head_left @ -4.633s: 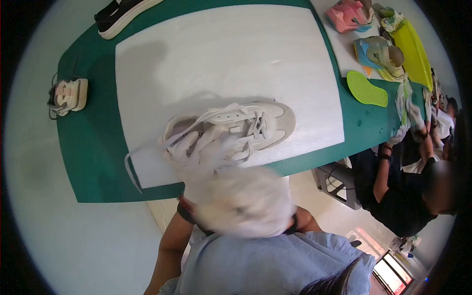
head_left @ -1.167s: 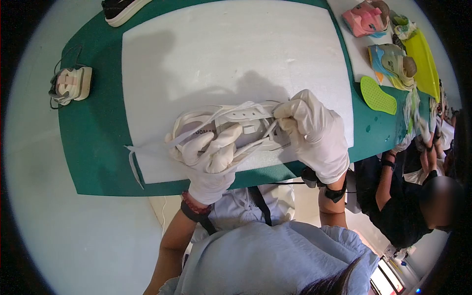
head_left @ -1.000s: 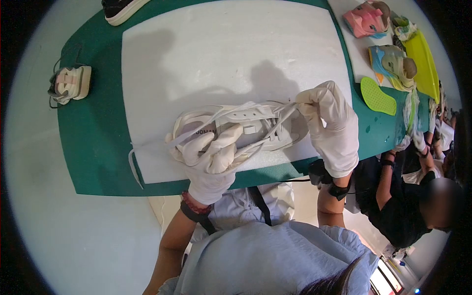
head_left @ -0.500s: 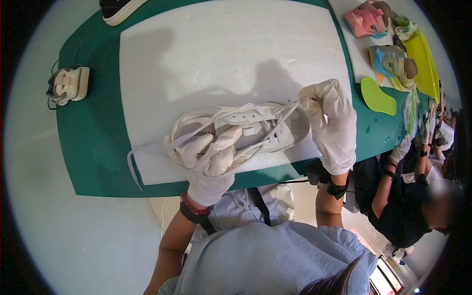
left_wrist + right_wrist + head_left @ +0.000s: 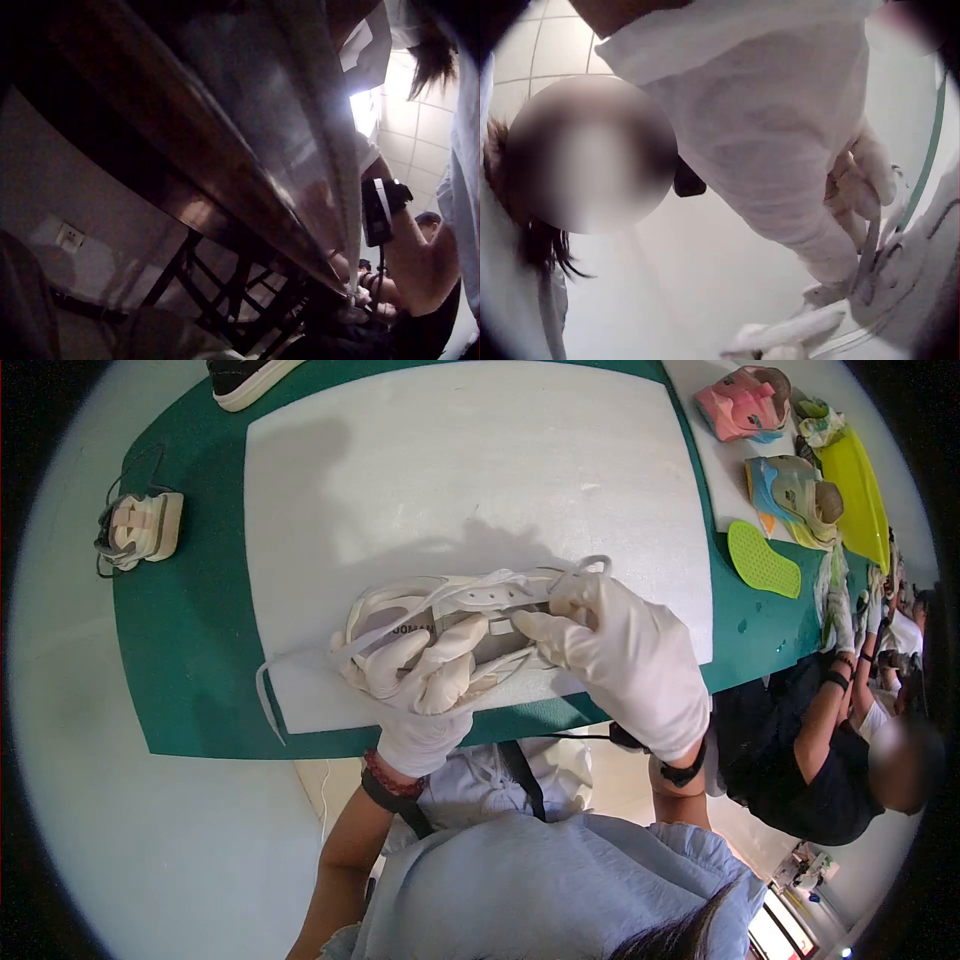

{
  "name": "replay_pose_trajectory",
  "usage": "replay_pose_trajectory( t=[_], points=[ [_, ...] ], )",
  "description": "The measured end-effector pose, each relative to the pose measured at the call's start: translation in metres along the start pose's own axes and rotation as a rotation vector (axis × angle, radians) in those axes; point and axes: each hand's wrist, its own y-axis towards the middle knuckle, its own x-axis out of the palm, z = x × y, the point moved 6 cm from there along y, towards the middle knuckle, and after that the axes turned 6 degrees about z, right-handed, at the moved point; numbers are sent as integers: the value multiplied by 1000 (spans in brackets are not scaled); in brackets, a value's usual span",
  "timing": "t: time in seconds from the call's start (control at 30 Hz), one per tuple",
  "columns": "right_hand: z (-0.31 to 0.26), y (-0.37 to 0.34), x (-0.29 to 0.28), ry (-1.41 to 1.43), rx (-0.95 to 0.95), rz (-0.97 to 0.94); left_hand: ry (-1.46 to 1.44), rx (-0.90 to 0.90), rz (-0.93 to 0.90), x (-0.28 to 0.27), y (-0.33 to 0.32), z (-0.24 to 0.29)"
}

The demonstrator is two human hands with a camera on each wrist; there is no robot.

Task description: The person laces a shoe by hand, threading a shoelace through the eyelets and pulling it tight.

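A white lace-up sneaker (image 5: 482, 598) lies on a white board (image 5: 470, 470) in the head view, heel to the left. My gloved left hand (image 5: 425, 685) grips its near side by the heel, fingers over the collar into the opening. Over the front lacing, my gloved right hand (image 5: 630, 660) pinches the shoelace, hiding much of the toe. A loop of lace (image 5: 596, 563) sticks up past its knuckles. In the right wrist view a strand of shoelace (image 5: 868, 251) runs by the fingers. A loose lace end (image 5: 264, 700) trails off the board's left edge. The left wrist view misses the left hand.
A small pink-and-white shoe (image 5: 145, 530) stands on the green table (image 5: 190, 660) at left, and a black shoe (image 5: 245, 380) at the back. To the right are a green insole (image 5: 764, 560), colourful shoes (image 5: 795, 495) and a yellow tray (image 5: 855, 490). Another person (image 5: 815, 750) sits at right.
The right hand first drew a lace out toward the toe, then moved back left and down over the lacing. The left hand keeps its hold on the sneaker.
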Motion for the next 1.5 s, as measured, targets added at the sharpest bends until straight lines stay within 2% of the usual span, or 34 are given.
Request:
replay_pose_trajectory(
  t=[0.1, 0.13, 0.23, 0.63, 0.83, 0.93, 1.07, 1.17, 1.23, 1.3, 1.4, 1.43, 1.5],
  points=[
    [4, 1, 5, -148, -313, 14, 98, 58, -125, 2, 7, 5],
    [1, -1, 5, -219, -434, 24, 94, 51, -112, 1, 5, 4],
    [-1, 1, 4, -119, -392, 24, 70, 19, -96, 3, 0, 0],
    [20, 12, -2, -89, -220, 162, 116, 22, -139, 3, 6, 4],
    [37, 17, -11, 63, -145, 301, 36, 39, -128, 5, 3, 2],
    [44, 18, -14, 36, -106, 370, -8, 55, -123, 4, 11, 8],
    [45, 14, -13, 52, -25, 328, 45, 67, -147, 0, 11, 8],
    [7, 0, -37, -9, 60, 312, 56, 69, -89, 2, 10, 6],
    [-3, -19, -41, 48, -72, 307, 65, 53, -70, 3, 7, 5],
    [-9, -22, -38, -14, -165, 224, 88, 27, -92, 2, 4, 2],
    [-18, -8, -10, -271, -248, -18, 95, 75, -82, 1, 5, 0],
    [-10, -4, -5, -185, -131, 46, 100, 90, -79, 0, 7, 2],
    [-8, 1, 0, -173, -245, 4, 108, 117, -75, -3, 16, 7]
  ],
)
